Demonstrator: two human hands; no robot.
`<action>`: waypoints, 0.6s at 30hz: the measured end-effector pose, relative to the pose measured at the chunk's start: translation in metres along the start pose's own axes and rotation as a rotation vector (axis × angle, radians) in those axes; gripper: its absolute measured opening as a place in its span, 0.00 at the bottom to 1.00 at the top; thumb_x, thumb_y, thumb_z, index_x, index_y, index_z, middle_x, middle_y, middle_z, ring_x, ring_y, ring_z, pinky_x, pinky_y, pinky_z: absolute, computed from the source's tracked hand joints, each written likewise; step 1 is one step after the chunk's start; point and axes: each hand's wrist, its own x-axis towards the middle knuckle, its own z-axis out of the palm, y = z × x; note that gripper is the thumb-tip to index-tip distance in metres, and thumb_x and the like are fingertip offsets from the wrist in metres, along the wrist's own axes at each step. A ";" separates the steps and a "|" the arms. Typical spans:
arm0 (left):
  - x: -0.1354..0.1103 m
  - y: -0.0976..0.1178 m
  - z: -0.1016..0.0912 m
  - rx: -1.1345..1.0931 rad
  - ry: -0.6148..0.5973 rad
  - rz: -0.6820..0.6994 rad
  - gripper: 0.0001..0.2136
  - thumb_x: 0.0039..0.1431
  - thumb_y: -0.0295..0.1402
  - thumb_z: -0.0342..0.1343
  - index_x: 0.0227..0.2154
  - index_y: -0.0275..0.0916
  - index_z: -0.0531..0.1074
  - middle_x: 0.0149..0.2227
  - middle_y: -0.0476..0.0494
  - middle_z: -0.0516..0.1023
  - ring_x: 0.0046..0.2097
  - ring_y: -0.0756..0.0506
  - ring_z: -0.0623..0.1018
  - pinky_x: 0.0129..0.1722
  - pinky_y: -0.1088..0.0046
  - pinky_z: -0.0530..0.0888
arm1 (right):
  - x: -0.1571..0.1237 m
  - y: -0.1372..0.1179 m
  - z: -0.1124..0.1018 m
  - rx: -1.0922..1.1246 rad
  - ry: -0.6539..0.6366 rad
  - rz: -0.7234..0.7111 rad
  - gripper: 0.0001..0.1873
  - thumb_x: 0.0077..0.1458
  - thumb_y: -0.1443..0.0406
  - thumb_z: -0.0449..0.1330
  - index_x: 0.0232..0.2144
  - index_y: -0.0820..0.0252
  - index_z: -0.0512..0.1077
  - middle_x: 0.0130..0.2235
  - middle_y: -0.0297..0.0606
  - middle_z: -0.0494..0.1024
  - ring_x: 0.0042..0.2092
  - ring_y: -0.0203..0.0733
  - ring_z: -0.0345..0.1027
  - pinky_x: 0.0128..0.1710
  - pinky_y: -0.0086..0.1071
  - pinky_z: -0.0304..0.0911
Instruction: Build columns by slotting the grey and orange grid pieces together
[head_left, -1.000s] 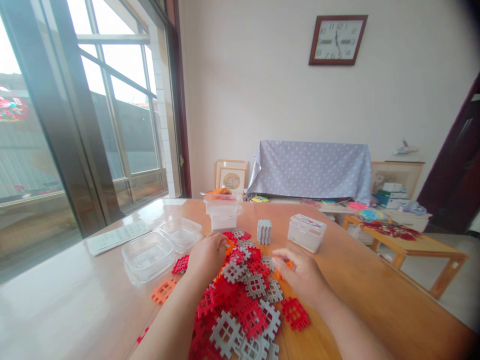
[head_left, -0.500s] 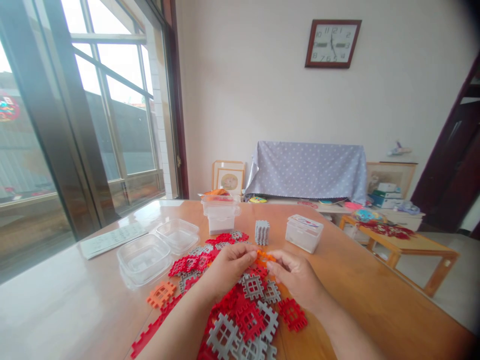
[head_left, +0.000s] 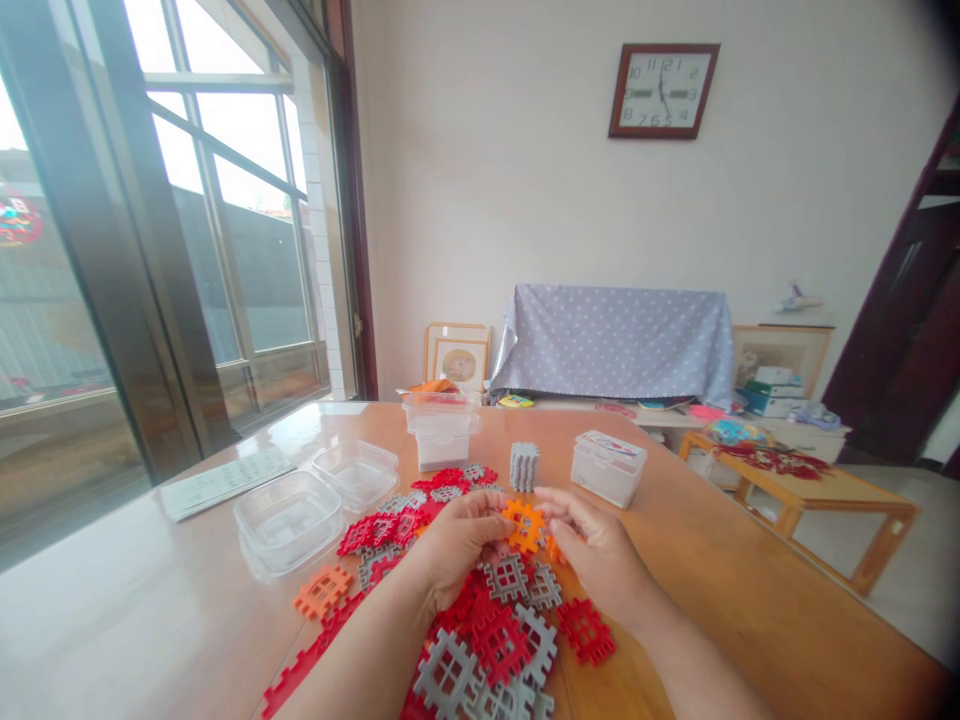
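Observation:
My left hand and my right hand meet above a heap of red and grey waffle-shaped tiles on the wooden table. Both pinch an orange tile, which stands tilted up between their fingertips. Another orange piece shows just under my right fingers. A lone orange tile lies left of the heap. A small stack of grey tiles stands upright behind the hands.
Two empty clear tubs sit at the left with a printed sheet beside them. A lidded tub and a white box stand at the back. A low side table is at the right, a window at the left.
My left hand came off the pile's left side to meet the right hand. Together they lifted an orange tile and turned it up to face me.

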 end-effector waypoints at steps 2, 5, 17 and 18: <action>0.002 -0.001 -0.002 0.011 0.029 0.016 0.18 0.47 0.32 0.68 0.40 0.39 0.71 0.26 0.54 0.73 0.24 0.53 0.73 0.26 0.78 0.65 | 0.000 -0.001 -0.004 -0.079 0.027 -0.015 0.19 0.63 0.62 0.55 0.54 0.54 0.74 0.49 0.42 0.81 0.51 0.46 0.75 0.52 0.42 0.69; 0.003 -0.002 -0.003 0.020 0.040 0.022 0.19 0.46 0.32 0.69 0.39 0.40 0.69 0.26 0.54 0.74 0.25 0.52 0.74 0.27 0.77 0.68 | -0.001 -0.005 -0.008 -0.172 0.004 -0.056 0.20 0.60 0.62 0.58 0.55 0.52 0.72 0.52 0.42 0.78 0.54 0.47 0.72 0.49 0.40 0.70; -0.001 0.001 0.003 0.074 0.015 -0.008 0.18 0.44 0.34 0.69 0.38 0.40 0.69 0.28 0.51 0.76 0.27 0.50 0.77 0.29 0.76 0.68 | 0.000 -0.013 -0.007 -0.356 -0.072 -0.177 0.24 0.50 0.64 0.67 0.51 0.52 0.72 0.51 0.40 0.74 0.53 0.50 0.69 0.54 0.42 0.67; -0.001 0.001 0.003 0.073 0.016 -0.008 0.18 0.44 0.34 0.69 0.38 0.40 0.69 0.28 0.51 0.76 0.27 0.50 0.77 0.29 0.76 0.68 | 0.000 -0.014 -0.007 -0.362 -0.067 -0.188 0.24 0.50 0.64 0.67 0.51 0.52 0.72 0.52 0.41 0.74 0.53 0.50 0.69 0.55 0.42 0.66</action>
